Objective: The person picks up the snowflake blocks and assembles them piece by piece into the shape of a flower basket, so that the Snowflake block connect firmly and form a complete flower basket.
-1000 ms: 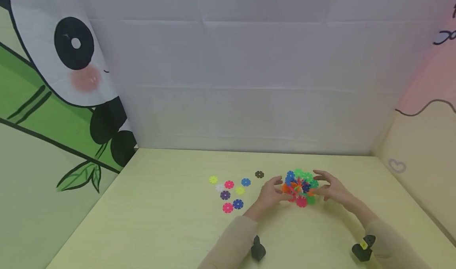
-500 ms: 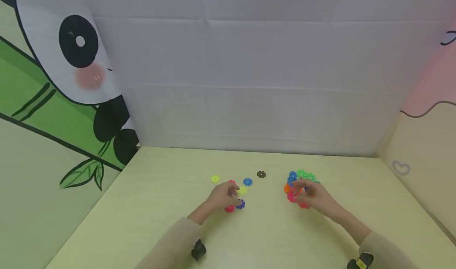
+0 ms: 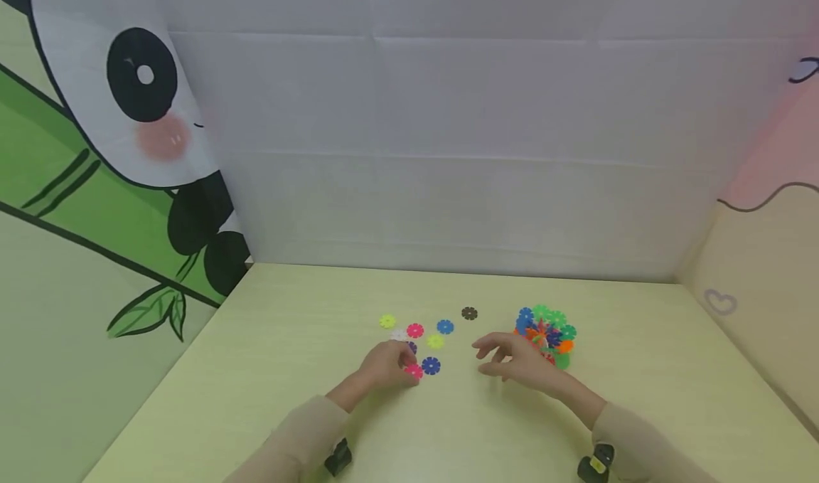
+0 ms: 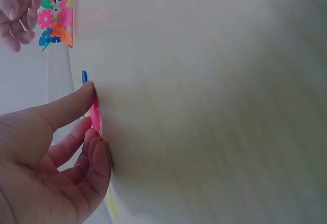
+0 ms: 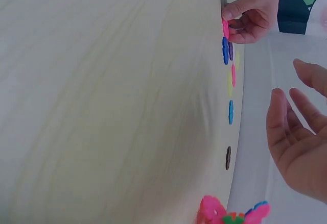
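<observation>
My left hand (image 3: 386,366) is low over the table, its thumb and fingers pinching the edge of a pink notched building disc (image 3: 415,372). In the left wrist view that pink disc (image 4: 95,114) appears edge-on between thumb and fingers. Beside it lie a dark blue disc (image 3: 431,365) and a purple disc (image 3: 412,346), the purple one partly hidden by the hand. My right hand (image 3: 521,361) hovers with loosely bent fingers, holding nothing, as the right wrist view of the hand (image 5: 301,137) also shows. Behind it sits a multicoloured cluster of joined discs (image 3: 544,330), partly covered.
Several loose discs lie flat further back: a yellow disc (image 3: 387,321), another pink disc (image 3: 414,331), a light blue disc (image 3: 445,326), a second yellow disc (image 3: 435,341), a white disc (image 3: 399,334) and a brown disc (image 3: 470,313). A white sheet (image 3: 448,149) hangs behind the table (image 3: 256,341).
My left hand has left the cluster, moved left to the loose discs and come down on the pink one. The right hand has drawn away from the cluster towards the left.
</observation>
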`<action>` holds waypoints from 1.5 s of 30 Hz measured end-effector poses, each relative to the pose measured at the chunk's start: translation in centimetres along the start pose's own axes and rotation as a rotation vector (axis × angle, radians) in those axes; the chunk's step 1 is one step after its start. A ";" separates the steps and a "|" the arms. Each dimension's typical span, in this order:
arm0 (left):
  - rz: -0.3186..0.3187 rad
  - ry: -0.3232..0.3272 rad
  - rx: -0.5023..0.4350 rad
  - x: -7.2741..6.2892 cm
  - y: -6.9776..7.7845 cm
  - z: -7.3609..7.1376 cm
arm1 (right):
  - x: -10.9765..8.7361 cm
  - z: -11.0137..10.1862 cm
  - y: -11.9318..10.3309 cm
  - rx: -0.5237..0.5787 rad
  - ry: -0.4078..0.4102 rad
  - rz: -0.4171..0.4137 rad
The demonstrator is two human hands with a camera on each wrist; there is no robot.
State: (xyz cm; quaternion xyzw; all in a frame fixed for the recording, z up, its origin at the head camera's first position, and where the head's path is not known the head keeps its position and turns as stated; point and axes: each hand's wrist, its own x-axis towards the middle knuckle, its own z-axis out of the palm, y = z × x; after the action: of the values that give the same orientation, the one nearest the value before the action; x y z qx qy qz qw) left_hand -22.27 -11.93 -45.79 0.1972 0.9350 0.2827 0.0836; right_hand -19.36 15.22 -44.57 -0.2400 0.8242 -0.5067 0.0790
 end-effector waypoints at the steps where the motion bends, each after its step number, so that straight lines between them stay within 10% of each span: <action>1: 0.000 0.004 -0.004 0.0 -0.1 0.0 | 0.6 0.4 0.0 -0.006 -0.019 -0.002; 17: 0.053 -0.087 -0.356 -1.0 -0.8 -2.2 | 8.2 5.5 1.7 -0.292 -0.148 0.078; 26: 0.052 -0.054 -0.546 -2.5 1.4 -2.8 | 6.8 4.8 -0.2 -0.324 -0.158 -0.034; 35: 0.039 0.071 -0.714 -3.1 2.9 -2.4 | 3.5 3.4 -3.6 -0.133 0.181 -0.243; 45: 0.020 0.079 -0.785 -3.0 4.2 -1.7 | 2.6 3.9 -4.6 -0.139 0.219 -0.338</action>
State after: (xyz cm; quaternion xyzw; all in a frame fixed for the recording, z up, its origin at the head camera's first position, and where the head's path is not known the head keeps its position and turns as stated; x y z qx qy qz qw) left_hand -18.68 -10.87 -41.89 0.1481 0.7565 0.6268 0.1138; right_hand -18.73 9.17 -42.12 -0.3233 0.8088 -0.4779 -0.1140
